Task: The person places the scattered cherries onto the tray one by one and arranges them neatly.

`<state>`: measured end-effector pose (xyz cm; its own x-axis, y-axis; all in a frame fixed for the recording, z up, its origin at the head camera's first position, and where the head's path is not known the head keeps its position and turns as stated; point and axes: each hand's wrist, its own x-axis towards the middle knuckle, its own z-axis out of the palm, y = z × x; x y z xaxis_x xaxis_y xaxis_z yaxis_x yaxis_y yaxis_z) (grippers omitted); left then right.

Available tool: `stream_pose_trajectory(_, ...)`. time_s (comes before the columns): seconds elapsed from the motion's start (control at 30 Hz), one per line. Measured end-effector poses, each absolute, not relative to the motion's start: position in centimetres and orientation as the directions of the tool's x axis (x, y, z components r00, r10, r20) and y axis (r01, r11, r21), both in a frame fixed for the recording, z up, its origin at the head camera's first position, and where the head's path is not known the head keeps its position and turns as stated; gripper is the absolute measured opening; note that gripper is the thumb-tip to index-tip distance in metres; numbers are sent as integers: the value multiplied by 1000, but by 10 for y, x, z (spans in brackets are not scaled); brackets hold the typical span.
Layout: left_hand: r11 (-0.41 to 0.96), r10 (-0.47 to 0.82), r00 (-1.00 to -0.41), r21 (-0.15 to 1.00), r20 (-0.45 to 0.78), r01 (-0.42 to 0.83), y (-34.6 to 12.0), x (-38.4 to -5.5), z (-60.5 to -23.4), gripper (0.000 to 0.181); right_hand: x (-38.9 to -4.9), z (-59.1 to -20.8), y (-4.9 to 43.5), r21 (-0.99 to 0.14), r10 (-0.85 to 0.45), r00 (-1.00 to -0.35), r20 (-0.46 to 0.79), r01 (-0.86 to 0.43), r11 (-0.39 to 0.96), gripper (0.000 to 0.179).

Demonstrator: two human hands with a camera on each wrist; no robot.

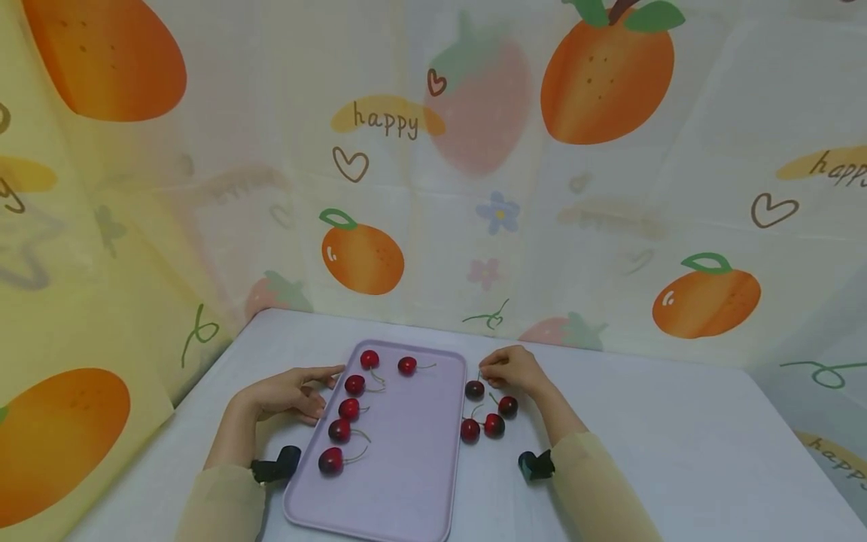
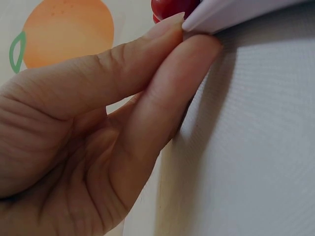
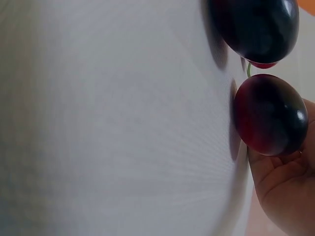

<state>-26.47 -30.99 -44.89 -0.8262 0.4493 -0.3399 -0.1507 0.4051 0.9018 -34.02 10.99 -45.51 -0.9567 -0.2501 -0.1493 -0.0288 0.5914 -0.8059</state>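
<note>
My left hand (image 1: 287, 395) is at the left side of a light purple tray (image 1: 400, 467), its thumb and a finger pinching the rim in the left wrist view. Several red cherries with stems stand in a column down the tray's left side, from a top cherry (image 1: 369, 359) to a bottom cherry (image 1: 331, 461). One more cherry (image 1: 407, 366) starts a second column at the top. Right of the tray, my right hand (image 1: 516, 370) pinches the stem of a dark cherry (image 1: 475, 389). In the right wrist view, cherries partly hide this hand (image 3: 283, 191).
Three other cherries lie close together beside the tray, among them a dark red cherry (image 1: 508, 406) and a cherry (image 1: 470, 430) near the rim. A white cloth (image 1: 650, 436) covers the table. A fruit-printed curtain (image 1: 433, 248) hangs behind and at the left.
</note>
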Motion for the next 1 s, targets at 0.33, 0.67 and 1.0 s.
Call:
stream_pose_trajectory(0.33,418,432,-832,895,-348,-158,-309,-264,-448,79,-342,-457,108,-781,-261,-958,-120,-71,620,18)
stream_pose_trajectory(0.67,424,431,-832,892,-349,-155,-311,-266,-451,80,-341,-457,108,-751,-259,-961,-99,-98,653,14)
stream_pose_trajectory(1.0,435,421,-837,888,-349,-152,-311,-267,-451,80,-341,-458,110,-738,-251,-962,-106,-94,669,13)
